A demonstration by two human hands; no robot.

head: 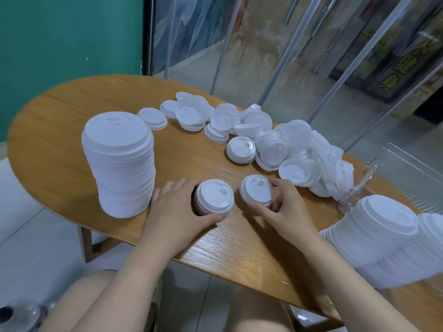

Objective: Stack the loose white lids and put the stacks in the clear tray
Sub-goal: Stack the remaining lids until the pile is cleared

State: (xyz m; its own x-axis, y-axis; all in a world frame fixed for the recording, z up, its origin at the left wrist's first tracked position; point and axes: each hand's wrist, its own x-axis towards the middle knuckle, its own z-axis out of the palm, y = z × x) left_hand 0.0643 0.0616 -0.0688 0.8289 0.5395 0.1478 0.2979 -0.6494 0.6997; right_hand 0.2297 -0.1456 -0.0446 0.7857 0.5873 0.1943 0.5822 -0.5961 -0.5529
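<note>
White lids are in both my hands, a small stack point(214, 197) gripped in my left hand point(175, 212) and another point(257, 190) in my right hand point(285, 207) on the table point(72, 99), so next I should join them, then reach for the loose pile point(275, 140).

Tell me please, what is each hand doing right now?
Left hand: fingers curled round a small lid stack.
Right hand: gripping another small lid stack.

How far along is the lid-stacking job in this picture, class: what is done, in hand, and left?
Done: stacks lie in the clear tray at right, and a tall stack stands on the table. In hand: the left hand and right hand each grip a short stack. Left: a loose pile to stack, then tray.
</note>
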